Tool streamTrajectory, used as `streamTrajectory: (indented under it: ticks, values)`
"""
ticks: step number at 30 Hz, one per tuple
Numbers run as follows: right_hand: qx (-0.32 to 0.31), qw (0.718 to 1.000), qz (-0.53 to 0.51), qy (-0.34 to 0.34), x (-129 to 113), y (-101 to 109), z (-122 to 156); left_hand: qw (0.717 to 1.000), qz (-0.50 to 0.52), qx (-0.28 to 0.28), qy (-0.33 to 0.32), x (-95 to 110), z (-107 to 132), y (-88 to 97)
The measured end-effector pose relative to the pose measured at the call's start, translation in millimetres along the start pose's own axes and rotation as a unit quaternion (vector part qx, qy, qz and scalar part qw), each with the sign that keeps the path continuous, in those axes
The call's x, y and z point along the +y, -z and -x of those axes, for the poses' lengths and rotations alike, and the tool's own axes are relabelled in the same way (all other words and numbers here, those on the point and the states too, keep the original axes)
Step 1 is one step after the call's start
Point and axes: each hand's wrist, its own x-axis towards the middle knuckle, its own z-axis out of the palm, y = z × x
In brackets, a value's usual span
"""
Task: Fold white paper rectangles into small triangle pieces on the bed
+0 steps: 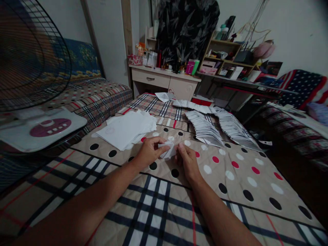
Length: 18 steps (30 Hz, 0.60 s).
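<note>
A small folded piece of white paper [167, 150] is between my two hands, just above the dotted bedspread. My left hand [151, 150] pinches its left side between thumb and fingers. At its right edge, my right hand [186, 157] has its fingers closed on the paper. Beyond my left hand lies a loose pile of flat white sheets [123, 128], the top one bearing a faint round mark. To the far right, long rows of folded papers [205, 128] rest close together, overlapping one another.
The patterned bedspread [159, 191] covers the bed under my arms. At the left a fan [28, 58] stands with its white base [15, 133]. A white dresser [151, 78] with bottles and boxes stands beyond the bed, beside a shelf [225, 61].
</note>
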Motion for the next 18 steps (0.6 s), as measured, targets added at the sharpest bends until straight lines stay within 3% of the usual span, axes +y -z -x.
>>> streamTrajectory:
  ticks: [6, 12, 15, 18]
  values:
    - [-0.006, 0.998, -0.055, -0.006, -0.4, -5.5, -1.1, 0.995, 0.073, -0.003, 0.066, -1.1, 1.3, -0.2]
    - [0.049, 0.995, -0.083, 0.008, 1.0, -6.7, -0.1, 0.98, 0.146, -0.029, 0.133, 3.2, 1.1, -2.8]
    - [0.018, 0.995, -0.099, -0.005, 3.6, -7.4, 0.4, 0.978, 0.127, -0.054, 0.159, 3.0, 0.3, -2.2]
    - [-0.025, 0.998, -0.049, 0.004, 7.7, -6.5, 0.0, 0.98, 0.075, -0.07, 0.172, 2.2, 0.9, -1.5]
